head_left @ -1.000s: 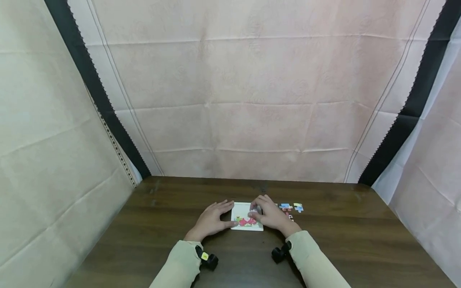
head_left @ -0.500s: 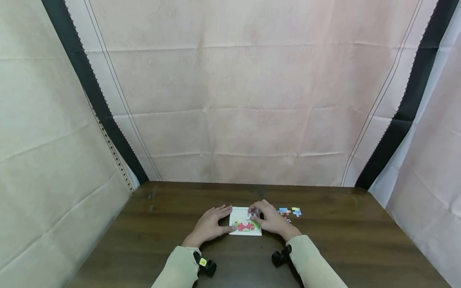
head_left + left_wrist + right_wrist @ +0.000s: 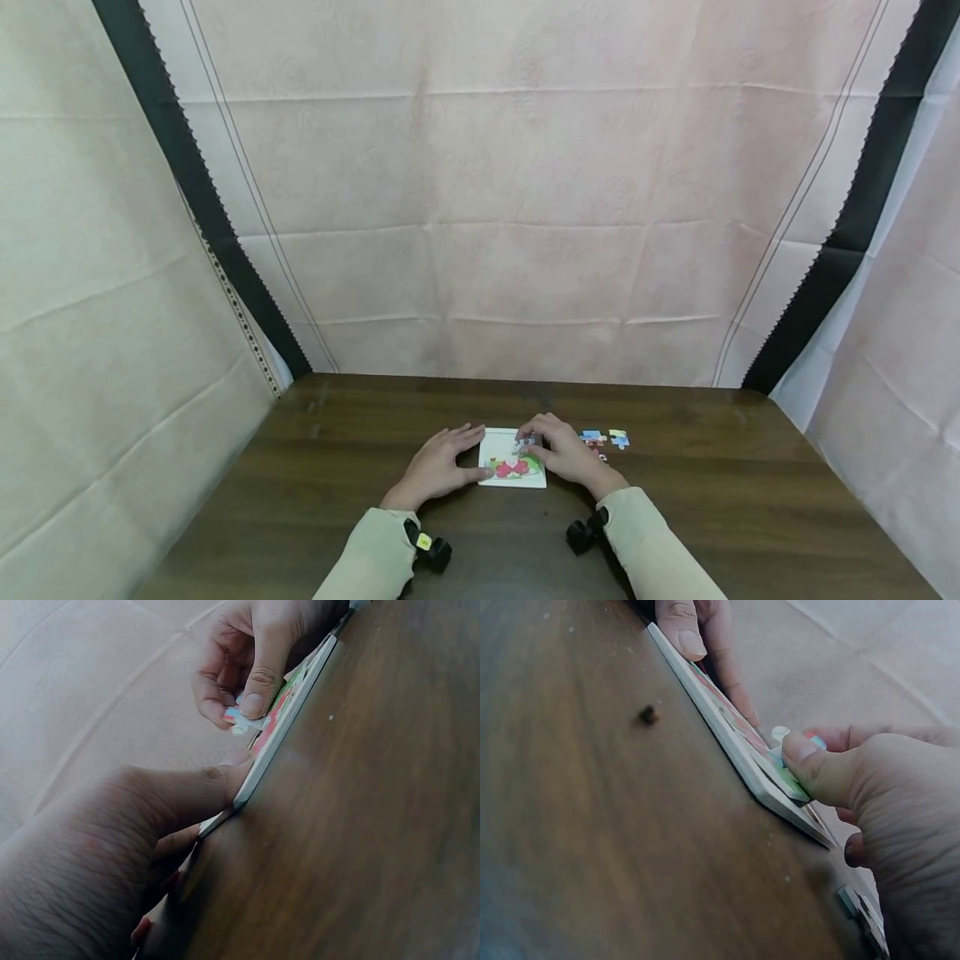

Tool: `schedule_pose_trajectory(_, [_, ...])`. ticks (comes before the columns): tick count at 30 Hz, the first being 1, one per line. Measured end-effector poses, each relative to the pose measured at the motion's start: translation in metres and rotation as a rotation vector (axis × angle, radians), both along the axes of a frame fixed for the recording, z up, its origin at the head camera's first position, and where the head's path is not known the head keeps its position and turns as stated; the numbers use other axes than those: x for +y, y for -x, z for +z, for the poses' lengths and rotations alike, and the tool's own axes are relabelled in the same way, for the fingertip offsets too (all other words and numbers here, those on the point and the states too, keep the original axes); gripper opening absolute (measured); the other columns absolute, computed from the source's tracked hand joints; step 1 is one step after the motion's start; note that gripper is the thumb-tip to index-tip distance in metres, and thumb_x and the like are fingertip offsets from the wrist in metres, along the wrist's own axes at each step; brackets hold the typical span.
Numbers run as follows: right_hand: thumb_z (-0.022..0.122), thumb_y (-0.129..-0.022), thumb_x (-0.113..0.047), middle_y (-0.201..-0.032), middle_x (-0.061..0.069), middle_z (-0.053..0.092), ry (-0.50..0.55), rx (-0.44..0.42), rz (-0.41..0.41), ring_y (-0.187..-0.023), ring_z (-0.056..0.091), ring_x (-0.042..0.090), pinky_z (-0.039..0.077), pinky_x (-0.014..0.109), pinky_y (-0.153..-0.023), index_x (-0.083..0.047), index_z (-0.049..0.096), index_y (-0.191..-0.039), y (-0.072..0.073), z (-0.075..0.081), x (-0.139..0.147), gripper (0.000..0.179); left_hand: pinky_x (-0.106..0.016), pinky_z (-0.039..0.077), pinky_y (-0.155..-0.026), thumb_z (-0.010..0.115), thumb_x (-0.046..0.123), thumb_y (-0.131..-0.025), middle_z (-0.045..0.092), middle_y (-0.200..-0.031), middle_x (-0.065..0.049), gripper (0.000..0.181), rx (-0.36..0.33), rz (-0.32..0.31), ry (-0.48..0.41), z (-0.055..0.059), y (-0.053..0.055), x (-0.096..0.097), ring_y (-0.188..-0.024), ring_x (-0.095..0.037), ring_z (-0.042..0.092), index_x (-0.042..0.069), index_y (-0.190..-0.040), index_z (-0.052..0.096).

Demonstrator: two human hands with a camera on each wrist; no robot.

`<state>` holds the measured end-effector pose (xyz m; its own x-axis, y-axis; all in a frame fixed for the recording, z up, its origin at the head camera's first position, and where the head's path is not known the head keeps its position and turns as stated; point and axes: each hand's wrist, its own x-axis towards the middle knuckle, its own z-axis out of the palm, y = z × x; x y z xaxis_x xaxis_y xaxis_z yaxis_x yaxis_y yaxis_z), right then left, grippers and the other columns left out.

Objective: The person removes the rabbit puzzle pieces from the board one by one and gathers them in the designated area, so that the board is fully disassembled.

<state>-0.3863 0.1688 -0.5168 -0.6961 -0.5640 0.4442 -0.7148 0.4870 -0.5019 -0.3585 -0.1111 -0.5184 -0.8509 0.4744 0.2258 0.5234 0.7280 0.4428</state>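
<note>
A small white-framed jigsaw board [image 3: 495, 435] lies on the table, its lower part filled with a red and green picture. My left hand [image 3: 441, 468] is at the board's left side, fingers fairly straight, the thumb [image 3: 214, 784] resting on the near left corner. Over the board's right half, my right hand [image 3: 564, 452] pinches a jigsaw piece [image 3: 241, 724] between thumb and fingers. That piece is pale with blue and red patches and is tilted close over the board; in the right wrist view the thumb covers part of it.
Several loose jigsaw pieces [image 3: 618, 438] lie on the dark wooden table [image 3: 360, 467] just right of the board, partly behind the right hand. Pale cloth walls [image 3: 525, 250] stand behind the table and on both sides. A black wrist camera [image 3: 581, 536] sits on the right sleeve.
The right hand's fingertips have shifted slightly over the board, turning the pinched piece a little. The left hand stays at the board's left side. The head view has tilted slightly.
</note>
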Motion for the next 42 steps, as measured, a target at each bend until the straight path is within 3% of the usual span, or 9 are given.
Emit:
schedule_pose_trajectory(10, [0.072,-0.095,-0.020,-0.096,-0.014,0.063,0.031,-0.022,-0.003,-0.078,0.056,0.006,0.051,0.027,-0.068,-0.018,0.073,-0.110,-0.002,-0.004,0.001,0.014,-0.051,0.022,-0.120,0.063,0.066,-0.089,0.045,-0.154,0.006,0.079,-0.002,-0.009,0.003,-0.003,-0.001,0.001,-0.147,-0.019,0.035,0.019,-0.151,0.048])
schedule_pose_trajectory(16, [0.074,-0.093,-0.018,-0.097,-0.012,0.066,0.055,0.032,-0.009,-0.078,0.057,0.006,0.053,0.027,-0.068,-0.015,0.075,-0.105,-0.001,0.002,-0.001,0.011,-0.051,0.022,-0.120,0.063,0.066,-0.089,0.045,-0.154,0.006,0.079,0.015,-0.008,-0.004,-0.001,0.001,0.000,-0.146,-0.019,0.035,0.019,-0.152,0.048])
schedule_pose_trajectory(23, [0.072,-0.095,-0.017,-0.097,-0.013,0.070,0.003,0.028,0.036,-0.082,0.063,0.002,0.056,0.029,-0.073,-0.016,0.073,-0.102,-0.001,0.007,-0.001,0.007,-0.051,0.022,-0.121,0.062,0.067,-0.089,0.044,-0.155,0.006,0.080,0.012,-0.011,0.005,-0.003,0.003,0.000,-0.147,-0.019,0.034,0.020,-0.152,0.047])
schedule_pose_trajectory(31, [0.072,-0.095,-0.017,-0.094,-0.012,0.067,-0.034,0.075,0.061,-0.073,0.058,0.001,0.053,0.025,-0.065,-0.018,0.071,-0.102,0.004,0.014,0.000,0.007,-0.049,0.021,-0.121,0.064,0.063,-0.090,0.045,-0.154,0.006,0.078,0.042,-0.011,-0.002,0.005,0.008,0.000,-0.147,-0.019,0.034,0.020,-0.152,0.047])
schedule_pose_trajectory(42, [0.069,-0.097,-0.014,-0.095,-0.010,0.065,-0.113,0.128,0.107,-0.084,0.062,0.001,0.057,0.026,-0.073,-0.017,0.067,-0.102,-0.003,0.010,-0.004,0.007,-0.050,0.022,-0.121,0.064,0.065,-0.089,0.045,-0.154,0.006,0.079,0.022,-0.009,0.007,-0.002,0.003,-0.002,-0.147,-0.019,0.035,0.019,-0.152,0.048])
